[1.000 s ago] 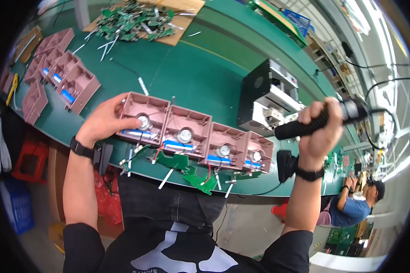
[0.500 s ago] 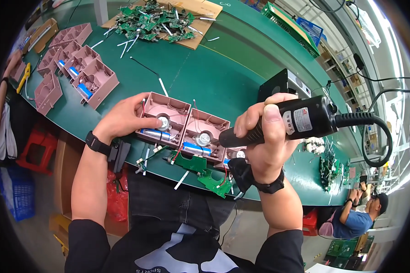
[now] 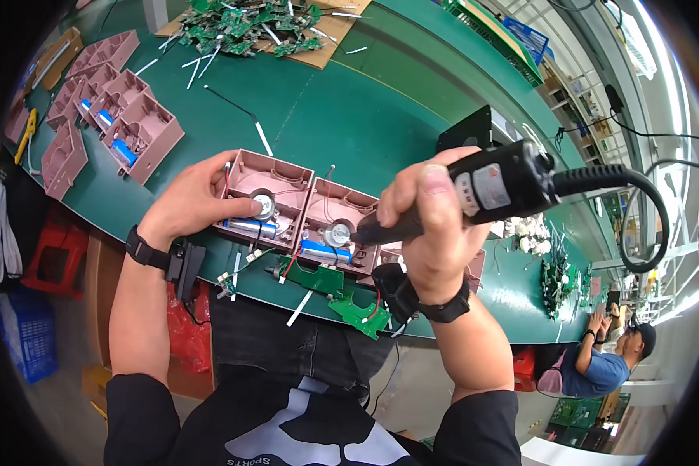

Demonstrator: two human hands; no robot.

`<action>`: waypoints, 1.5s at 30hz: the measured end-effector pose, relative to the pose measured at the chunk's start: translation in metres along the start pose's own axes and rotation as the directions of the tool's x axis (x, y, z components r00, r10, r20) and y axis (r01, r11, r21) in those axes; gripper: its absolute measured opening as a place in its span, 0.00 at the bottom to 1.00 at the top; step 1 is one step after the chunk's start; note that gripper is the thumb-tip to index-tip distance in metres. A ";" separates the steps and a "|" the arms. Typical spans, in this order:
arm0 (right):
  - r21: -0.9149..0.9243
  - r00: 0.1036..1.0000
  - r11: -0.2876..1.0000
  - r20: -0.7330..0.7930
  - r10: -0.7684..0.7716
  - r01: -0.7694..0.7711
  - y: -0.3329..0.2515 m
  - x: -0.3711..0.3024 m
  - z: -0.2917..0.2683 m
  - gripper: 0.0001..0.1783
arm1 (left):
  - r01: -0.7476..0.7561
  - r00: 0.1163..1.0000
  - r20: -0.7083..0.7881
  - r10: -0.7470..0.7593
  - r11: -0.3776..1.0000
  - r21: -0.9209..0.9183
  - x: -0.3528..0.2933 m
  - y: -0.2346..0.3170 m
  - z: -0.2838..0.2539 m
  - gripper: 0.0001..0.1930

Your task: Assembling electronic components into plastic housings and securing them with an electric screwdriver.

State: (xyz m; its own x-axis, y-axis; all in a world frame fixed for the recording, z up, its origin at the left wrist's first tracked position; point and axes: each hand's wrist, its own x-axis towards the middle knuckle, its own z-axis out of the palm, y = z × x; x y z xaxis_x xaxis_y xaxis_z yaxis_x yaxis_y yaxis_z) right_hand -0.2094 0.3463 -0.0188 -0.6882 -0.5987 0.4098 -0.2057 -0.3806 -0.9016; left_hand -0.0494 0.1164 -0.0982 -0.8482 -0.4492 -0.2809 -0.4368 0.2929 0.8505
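Note:
My left hand (image 3: 185, 200) grips the left side of a pink plastic housing (image 3: 278, 167), its thumb on a small round speaker (image 3: 262, 205) inside. In my right hand (image 3: 433, 233) is a black corded electric screwdriver (image 3: 503, 183), tilted with its front end down by the second pink housing (image 3: 342, 196). That front end is close to another round speaker (image 3: 337, 233); whether it touches cannot be seen. A blue cylindrical battery (image 3: 326, 251) lies below that speaker. Under my right wrist a third housing (image 3: 474, 268) is partly hidden. Wired green circuit boards (image 3: 320, 279) lie before the housings.
More pink housings (image 3: 149, 128) stand at the left, some with blue batteries. A heap of green circuit boards (image 3: 245, 29) lies on cardboard (image 3: 316, 58) at the back. Behind my right hand stands a black box (image 3: 467, 130). A person (image 3: 594, 373) sits far right.
The housings, my hands and the bench all appear shifted slightly left in view. My right hand and the screwdriver have moved left and slightly up; my left thumb stays on the speaker.

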 end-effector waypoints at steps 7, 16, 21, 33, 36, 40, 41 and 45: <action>-0.144 0.998 0.988 0.038 -0.054 0.059 0.016 0.005 -0.002 0.07 | -0.163 0.983 0.019 0.180 0.924 -0.347 0.008 -0.029 0.007 0.38; 0.018 1.000 1.000 0.008 -0.007 0.006 0.002 0.008 -0.004 0.07 | -0.129 0.991 0.000 0.135 0.944 -0.302 0.005 -0.010 0.006 0.37; 0.002 0.999 1.000 0.049 -0.012 0.012 0.009 0.009 -0.004 0.08 | -0.102 0.994 0.003 0.105 0.972 -0.214 -0.001 -0.013 0.004 0.36; -0.124 0.998 0.991 0.013 -0.056 0.057 0.012 0.008 -0.003 0.09 | -0.198 0.978 -0.014 0.206 0.918 -0.344 0.008 -0.021 0.011 0.37; -0.042 0.993 0.992 -0.026 -0.119 0.118 -0.003 0.014 -0.009 0.10 | -0.119 0.988 0.045 0.146 0.923 -0.366 0.004 -0.026 0.005 0.38; 0.028 0.953 0.967 -0.181 -0.244 0.253 -0.071 0.011 -0.052 0.12 | -0.086 0.992 0.051 0.112 0.932 -0.353 0.005 -0.016 0.008 0.40; -0.050 0.948 0.972 -0.217 -0.233 0.228 -0.088 0.014 -0.069 0.12 | -0.091 0.992 0.044 0.114 0.928 -0.363 0.003 -0.015 0.007 0.40; -0.275 0.903 0.933 -0.296 -0.311 0.231 -0.086 0.041 -0.138 0.12 | -0.124 0.992 -0.011 0.127 0.936 -0.329 0.004 -0.019 0.005 0.41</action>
State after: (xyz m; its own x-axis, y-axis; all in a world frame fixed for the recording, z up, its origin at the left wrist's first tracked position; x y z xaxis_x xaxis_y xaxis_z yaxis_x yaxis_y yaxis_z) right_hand -0.3154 0.4519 0.0567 -0.7635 -0.2144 0.6092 -0.5421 -0.2999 -0.7850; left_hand -0.0457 0.1134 -0.1177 -0.8936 -0.4173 -0.1655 -0.2053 0.0518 0.9773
